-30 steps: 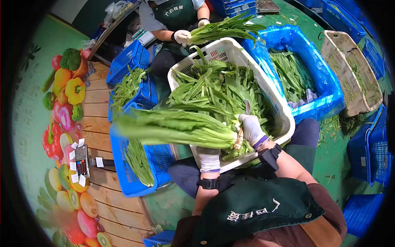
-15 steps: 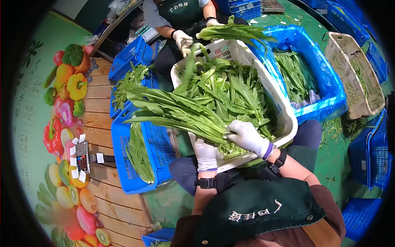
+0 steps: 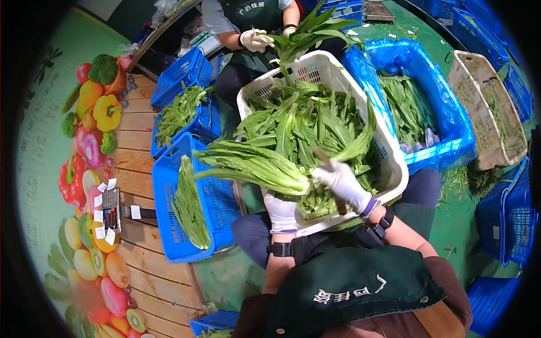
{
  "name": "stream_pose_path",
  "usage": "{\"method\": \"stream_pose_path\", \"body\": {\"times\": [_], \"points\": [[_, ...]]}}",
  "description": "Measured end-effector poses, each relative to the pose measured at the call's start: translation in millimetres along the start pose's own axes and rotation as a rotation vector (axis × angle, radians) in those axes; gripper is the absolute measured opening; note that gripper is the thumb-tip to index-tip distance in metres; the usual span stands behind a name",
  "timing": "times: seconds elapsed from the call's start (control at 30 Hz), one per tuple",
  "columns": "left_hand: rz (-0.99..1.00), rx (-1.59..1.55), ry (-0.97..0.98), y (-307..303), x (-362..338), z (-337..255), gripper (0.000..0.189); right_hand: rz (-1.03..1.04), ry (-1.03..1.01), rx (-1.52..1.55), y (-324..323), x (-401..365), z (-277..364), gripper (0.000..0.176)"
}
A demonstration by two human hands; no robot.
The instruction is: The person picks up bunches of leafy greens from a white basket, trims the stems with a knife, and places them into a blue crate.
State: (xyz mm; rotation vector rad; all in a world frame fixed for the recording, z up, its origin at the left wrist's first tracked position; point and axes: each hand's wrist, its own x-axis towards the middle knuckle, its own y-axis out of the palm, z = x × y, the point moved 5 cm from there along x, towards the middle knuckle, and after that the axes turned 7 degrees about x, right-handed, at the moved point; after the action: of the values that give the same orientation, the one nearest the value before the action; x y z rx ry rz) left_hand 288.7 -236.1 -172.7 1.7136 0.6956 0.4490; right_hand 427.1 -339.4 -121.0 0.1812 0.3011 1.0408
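My left hand (image 3: 281, 213), in a white glove, is closed under the stem end of a bunch of leafy greens (image 3: 253, 166). The bunch points left, its pale cut ends facing my right hand. My gloved right hand (image 3: 345, 185) is closed just right of those ends, around a narrow brownish tool (image 3: 322, 158) blurred by motion; its exact kind cannot be made out. A loose leaf (image 3: 359, 142) stands out beyond the right fingers. Under both hands, a white crate (image 3: 399, 174) in my lap is heaped with loose greens (image 3: 315, 121).
Across from me, a co-worker's gloved hands (image 3: 256, 40) handle more greens (image 3: 310, 36). Blue baskets (image 3: 222, 197) with greens stand at left. A blue-lined crate (image 3: 451, 147) of greens and a dirty beige crate (image 3: 470, 79) stand at right. A scale (image 3: 111, 209) sits far left.
The bunch in my left hand has drawn in and looks more compact. My right hand has shifted slightly right from its stems, and the brownish tool now shows. The co-worker's greens have tilted upward.
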Motion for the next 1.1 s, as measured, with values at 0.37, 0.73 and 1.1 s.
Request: {"method": "stream_pose_path", "body": {"times": [0.37, 0.73, 1.1], "points": [[-0.105, 0.479, 0.101, 25.6, 0.8, 7.9, 0.095, -0.293, -0.68, -0.686, 14.3, -23.8, 6.4, 0.067], [-0.125, 0.515, 0.061, 28.1, -4.8, 8.2, 0.061, -0.117, -0.309, -0.532, 11.7, -10.0, -8.4, 0.033], [-0.27, 0.186, 0.157, 4.5, 5.5, -5.6, 0.054, -0.271, 0.101, 0.493, -11.0, -2.9, -32.8, 0.02]]}}
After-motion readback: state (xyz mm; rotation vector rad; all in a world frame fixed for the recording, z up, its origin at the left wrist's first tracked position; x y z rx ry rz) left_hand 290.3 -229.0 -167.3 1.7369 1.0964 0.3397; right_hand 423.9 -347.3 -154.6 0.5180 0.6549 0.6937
